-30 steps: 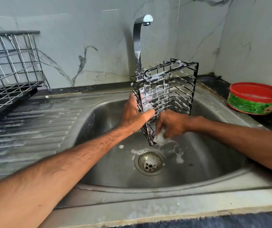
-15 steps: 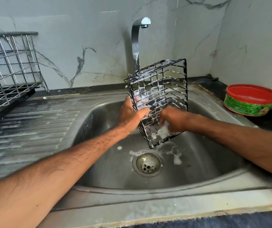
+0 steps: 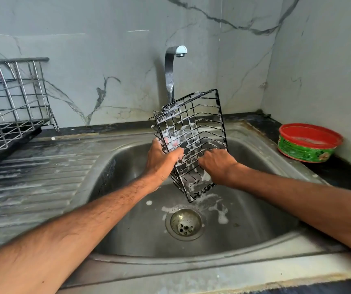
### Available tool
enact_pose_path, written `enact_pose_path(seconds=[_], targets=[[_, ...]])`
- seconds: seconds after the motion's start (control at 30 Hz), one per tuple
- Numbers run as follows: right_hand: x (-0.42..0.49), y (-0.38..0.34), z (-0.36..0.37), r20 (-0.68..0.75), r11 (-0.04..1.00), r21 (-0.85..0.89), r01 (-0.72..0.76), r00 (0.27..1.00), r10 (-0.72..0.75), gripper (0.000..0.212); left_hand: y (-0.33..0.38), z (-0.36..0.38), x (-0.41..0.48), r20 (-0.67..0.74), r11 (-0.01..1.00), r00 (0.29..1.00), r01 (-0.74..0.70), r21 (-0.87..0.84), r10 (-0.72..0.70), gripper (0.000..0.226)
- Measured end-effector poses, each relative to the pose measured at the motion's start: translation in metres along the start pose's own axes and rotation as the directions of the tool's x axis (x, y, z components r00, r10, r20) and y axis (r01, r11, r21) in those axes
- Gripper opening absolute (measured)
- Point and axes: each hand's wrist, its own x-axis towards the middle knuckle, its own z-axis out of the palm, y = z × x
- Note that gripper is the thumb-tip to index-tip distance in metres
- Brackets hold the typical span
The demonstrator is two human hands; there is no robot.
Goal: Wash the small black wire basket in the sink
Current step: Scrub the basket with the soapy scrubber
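Over sink (image 3: 255, 219), leaning to 1 o'clock: small black wire basket (image 3: 193, 128). Left hand (image 3: 161, 161), 9 o'clock, fingers curled round frame: grip firm, soapy. Right hand (image 3: 218, 164), 4 o'clock, fingers clutching white wad (image 3: 205, 177): scrub along wires.

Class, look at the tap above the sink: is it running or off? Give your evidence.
Off: no stream falls from the tap, and the basket beneath it is foamy.
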Motion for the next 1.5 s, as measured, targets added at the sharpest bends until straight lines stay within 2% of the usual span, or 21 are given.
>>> enact_pose_path(seconds=[0.1,0.17,0.23,0.3,0.37,0.43,0.47,0.53,0.63,0.67,0.8,0.87,0.93,1.07,1.13,1.2,1.23,1.3,1.4,1.5], targets=[[-0.002,-0.001,-0.008,-0.004,0.998,0.057,-0.026,1.0,0.026,0.025,-0.001,-0.003,0.002,0.001,0.999,1.0,0.031,-0.014,-0.031,0.092],[-0.005,-0.004,-0.01,0.01,0.992,0.126,-0.022,1.0,0.02,0.027,-0.002,-0.004,0.003,-0.006,0.998,0.999,0.044,-0.04,-0.044,0.091],[-0.007,-0.008,-0.008,0.046,0.958,0.288,-0.002,0.999,-0.012,0.028,-0.004,-0.006,0.006,-0.015,0.994,0.997,0.069,-0.083,-0.071,0.1],[-0.007,-0.013,-0.005,0.083,0.881,0.474,0.003,0.995,-0.048,0.029,-0.007,-0.007,0.007,-0.003,0.99,0.994,0.105,-0.094,-0.106,0.112],[-0.007,-0.014,-0.004,0.065,0.82,0.572,0.004,0.997,-0.05,0.027,-0.009,-0.007,0.007,0.017,0.989,0.991,0.133,-0.07,-0.132,0.106],[-0.004,-0.01,-0.004,0.011,0.771,0.637,-0.016,1.0,0.012,0.026,-0.009,-0.007,0.007,0.038,0.988,0.988,0.15,-0.033,-0.149,0.077],[-0.002,-0.008,-0.004,-0.007,0.737,0.675,-0.036,0.998,0.055,0.025,-0.011,-0.007,0.009,0.035,0.988,0.988,0.15,-0.036,-0.149,0.07],[0.001,-0.005,-0.004,-0.026,0.669,0.739,-0.076,0.99,0.141,0.024,-0.015,-0.004,0.014,0.059,0.984,0.986,0.16,-0.075,-0.156,0.075],[0.002,-0.004,-0.008,-0.092,0.606,0.791,-0.086,0.962,0.257,0.02,-0.018,0.001,0.017,0.11,0.977,0.98,0.177,-0.118,-0.164,0.061],[0.0,-0.005,-0.011,-0.119,0.607,0.791,-0.078,0.953,0.278,0.021,-0.02,0.002,0.018,0.121,0.977,0.979,0.178,-0.116,-0.164,0.064],[-0.009,0.001,-0.024,-0.295,0.734,0.68,-0.005,0.913,0.28,0.018,-0.037,0.008,0.029,0.148,0.972,0.974,0.193,-0.136,-0.173,0.103],[-0.013,0.007,-0.027,-0.376,0.768,0.64,0.025,0.881,0.286,0.015,-0.039,0.007,0.03,0.149,0.966,0.971,0.21,-0.153,-0.187,0.111],[-0.017,0.016,-0.029,-0.423,0.801,0.598,-0.017,0.842,0.334,0.02,-0.031,0.003,0.024,0.146,0.956,0.964,0.247,-0.159,-0.224,0.104],[-0.023,0.035,-0.031,-0.377,0.775,0.611,-0.164,0.8,0.467,0.033,-0.024,0.002,0.023,0.118,0.927,0.955,0.292,-0.235,-0.271,0.066],[-0.029,0.042,-0.033,-0.245,0.673,0.721,-0.164,0.848,0.47,0.031,-0.026,0.005,0.026,0.114,0.903,0.947,0.32,-0.286,-0.299,0.064],[-0.033,0.04,-0.031,-0.023,0.508,0.839,-0.192,0.922,0.387,0.028,-0.027,0.007,0.027,0.118,0.874,0.931,0.365,-0.32,-0.346,0.067],[-0.032,0.038,-0.027,0.039,0.469,0.858,-0.21,0.937,0.348,0.026,-0.026,0.007,0.028,0.135,0.855,0.917,0.398,-0.334,-0.375,0.07],[-0.03,0.033,-0.022,0.055,0.429,0.879,-0.206,0.939,0.34,0.023,-0.023,0.007,0.028,0.201,0.808,0.885,0.465,-0.363,-0.419,0.072],[-0.025,0.033,-0.023,0.017,0.355,0.918,-0.179,0.91,0.413,0.02,-0.018,0.004,0.027,0.299,0.751,0.846,0.531,-0.394,-0.441,0.066],[-0.024,0.04,-0.028,-0.068,0.4,0.908,-0.123,0.9,0.431,0.022,-0.025,0.003,0.031,0.338,0.751,0.841,0.534,-0.39,-0.423,0.057]])
